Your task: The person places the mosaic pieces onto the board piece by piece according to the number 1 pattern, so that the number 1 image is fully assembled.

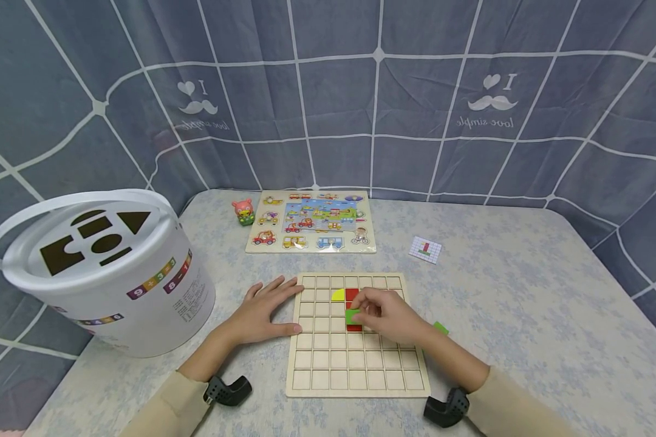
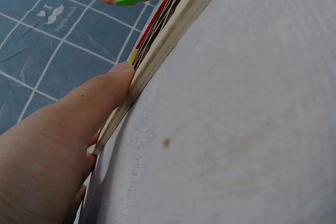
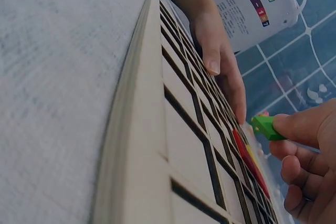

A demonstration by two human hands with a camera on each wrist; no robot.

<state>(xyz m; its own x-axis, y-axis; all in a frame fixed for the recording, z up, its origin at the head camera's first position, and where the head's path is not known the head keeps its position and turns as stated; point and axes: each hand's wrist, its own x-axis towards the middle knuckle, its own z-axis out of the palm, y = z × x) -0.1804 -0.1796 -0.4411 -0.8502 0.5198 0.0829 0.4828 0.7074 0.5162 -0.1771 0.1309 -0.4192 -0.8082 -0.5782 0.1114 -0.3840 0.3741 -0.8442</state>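
Green tile pinched above the wooden grid board

The green tile [image 1: 352,315] is small, stiff and probably very light; it is best held by its thin edges. The right hand [image 1: 388,315] pinches it in a closed grip over the wooden grid board [image 1: 355,364], beside the red piece [image 1: 351,295] and the yellow piece [image 1: 338,295]. The left hand [image 1: 265,309] lies flat and open against the board's left edge on the counter [image 1: 525,315], near the white bucket [image 1: 104,267].
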